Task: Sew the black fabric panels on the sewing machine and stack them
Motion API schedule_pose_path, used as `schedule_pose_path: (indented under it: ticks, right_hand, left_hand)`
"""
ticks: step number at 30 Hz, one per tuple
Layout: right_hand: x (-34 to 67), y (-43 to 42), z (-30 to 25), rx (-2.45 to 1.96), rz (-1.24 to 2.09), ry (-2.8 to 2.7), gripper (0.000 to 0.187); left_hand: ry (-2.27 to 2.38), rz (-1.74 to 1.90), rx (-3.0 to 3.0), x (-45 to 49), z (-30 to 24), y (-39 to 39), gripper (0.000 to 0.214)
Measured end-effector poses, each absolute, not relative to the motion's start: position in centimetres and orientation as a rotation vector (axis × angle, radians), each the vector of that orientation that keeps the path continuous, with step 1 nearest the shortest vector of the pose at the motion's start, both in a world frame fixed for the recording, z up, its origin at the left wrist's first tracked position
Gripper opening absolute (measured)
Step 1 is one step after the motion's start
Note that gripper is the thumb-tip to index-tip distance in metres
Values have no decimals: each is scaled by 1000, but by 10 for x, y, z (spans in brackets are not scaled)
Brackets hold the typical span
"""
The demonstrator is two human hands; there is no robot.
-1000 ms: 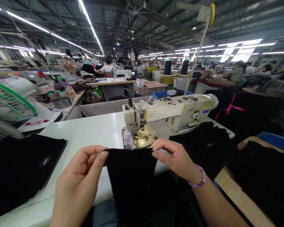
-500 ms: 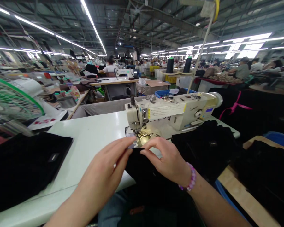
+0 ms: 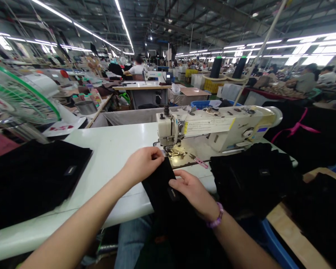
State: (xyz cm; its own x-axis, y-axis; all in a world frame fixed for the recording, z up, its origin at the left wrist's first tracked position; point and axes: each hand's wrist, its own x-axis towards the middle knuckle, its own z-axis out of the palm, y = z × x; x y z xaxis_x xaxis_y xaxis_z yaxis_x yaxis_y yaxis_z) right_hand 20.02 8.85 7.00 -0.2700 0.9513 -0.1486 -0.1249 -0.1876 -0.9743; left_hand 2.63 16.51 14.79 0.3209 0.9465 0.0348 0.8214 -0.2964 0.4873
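Observation:
A narrow black fabric piece (image 3: 159, 185) with a small label lies on the white table (image 3: 109, 157), its far end just in front of the sewing machine's needle. My left hand (image 3: 142, 164) pinches that far end. My right hand (image 3: 193, 192) rests on the fabric a little nearer to me, fingers flat and pointing left beside the label. The cream sewing machine (image 3: 212, 127) stands right behind both hands.
A stack of black fabric pieces (image 3: 30, 179) lies at the left of the table, another black pile (image 3: 252, 175) at the right. A green-rimmed fan (image 3: 14, 97) stands at the far left. Pink tweezers (image 3: 200, 162) lie on the machine bed. Other workers sit at distant tables.
The fabric piece, held up taut between both hands a second ago, now lies on the table with its end at the needle. Both hands moved forward and the right hand flattened.

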Motion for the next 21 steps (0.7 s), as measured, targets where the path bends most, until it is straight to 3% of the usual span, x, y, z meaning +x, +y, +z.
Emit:
schedule_pose_path:
  ticks: [2,4,6,8,12,21]
  right_hand:
    - [193,99,51,-1302,1334,-1387,33]
    - [188,107,35,-1522,862,-1672,31]
    - [186,112,25,-1574,401,-1889,37]
    - [187,115,20,-1501,165,-2005,36]
    - [192,121,15,-1418,151,-2089,25]
    - [189,129,14,-1464,151,-2060,25]
  left_hand:
    - [1634,389,2210,30,116,190,19]
    - [1682,375,2196,34,88,209,18]
    - [1726,380,2178,38,68,222,18]
    - [1763,389,2154,40,58,230,17]
    - [1806,366,2091,43,55,242,16]
    - [1825,324,2036,48,56,257,15]
